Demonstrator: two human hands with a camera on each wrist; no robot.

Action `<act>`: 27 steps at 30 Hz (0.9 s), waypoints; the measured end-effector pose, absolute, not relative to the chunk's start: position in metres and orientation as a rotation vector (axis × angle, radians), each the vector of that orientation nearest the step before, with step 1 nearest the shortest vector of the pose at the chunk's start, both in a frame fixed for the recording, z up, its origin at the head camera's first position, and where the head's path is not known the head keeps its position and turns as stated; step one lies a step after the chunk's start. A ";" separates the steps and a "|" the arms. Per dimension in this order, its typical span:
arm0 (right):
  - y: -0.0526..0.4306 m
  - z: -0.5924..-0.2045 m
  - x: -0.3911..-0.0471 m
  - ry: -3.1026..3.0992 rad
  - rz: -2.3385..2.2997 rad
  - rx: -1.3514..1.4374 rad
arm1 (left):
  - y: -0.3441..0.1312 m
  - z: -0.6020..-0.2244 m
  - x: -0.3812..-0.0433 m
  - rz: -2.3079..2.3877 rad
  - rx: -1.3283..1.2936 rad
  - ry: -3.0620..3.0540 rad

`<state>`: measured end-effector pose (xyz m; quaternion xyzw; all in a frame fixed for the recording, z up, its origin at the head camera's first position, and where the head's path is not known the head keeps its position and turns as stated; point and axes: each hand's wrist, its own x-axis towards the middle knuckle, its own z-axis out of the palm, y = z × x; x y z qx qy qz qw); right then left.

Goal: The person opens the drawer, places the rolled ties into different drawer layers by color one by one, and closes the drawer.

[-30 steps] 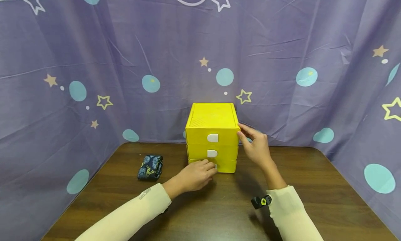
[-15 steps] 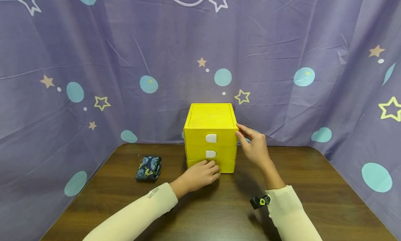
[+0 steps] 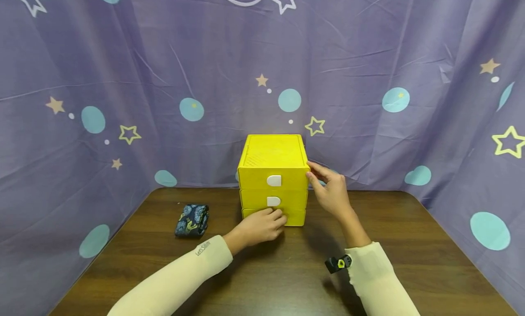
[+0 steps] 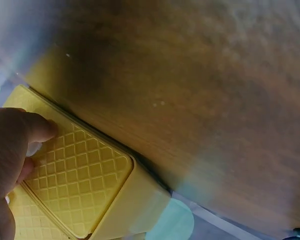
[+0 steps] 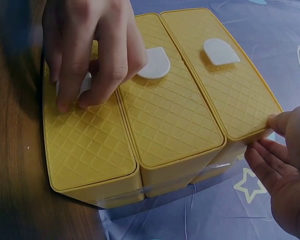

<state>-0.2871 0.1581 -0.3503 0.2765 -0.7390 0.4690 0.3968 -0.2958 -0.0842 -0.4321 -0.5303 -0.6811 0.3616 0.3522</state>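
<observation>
A yellow drawer cabinet [image 3: 274, 152] with three stacked drawers stands against the back curtain, every drawer closed. My left hand [image 3: 259, 227] is at the bottom drawer [image 5: 97, 150], its fingers bent around the white drawer handle [image 4: 34, 148]. From the head view that handle is hidden behind the hand. Up at the cabinet's right front edge, my right hand [image 3: 331, 188] grips the corner near the top drawer [image 5: 240, 107], thumb on the front and fingers along the side. White handles on the middle drawer [image 3: 273, 201] and top drawer show uncovered.
To the left of the cabinet, a folded dark blue patterned cloth item [image 3: 192, 221] lies on the brown wooden table [image 3: 410, 243]. A purple curtain [image 3: 348, 56] with stars and blue dots hangs behind and along both sides.
My left hand has shifted right over the bottom handle, covering it in the head view. The right hand keeps its place on the corner. The head view has turned slightly.
</observation>
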 end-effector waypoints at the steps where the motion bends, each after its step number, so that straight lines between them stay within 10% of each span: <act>1: 0.156 -0.347 -0.283 -1.874 1.188 0.702 | -0.085 -0.433 -0.296 0.936 -1.373 -1.755; 27: 0.151 -0.335 -0.265 -1.892 1.187 0.702 | -0.080 -0.436 -0.298 0.937 -1.349 -1.748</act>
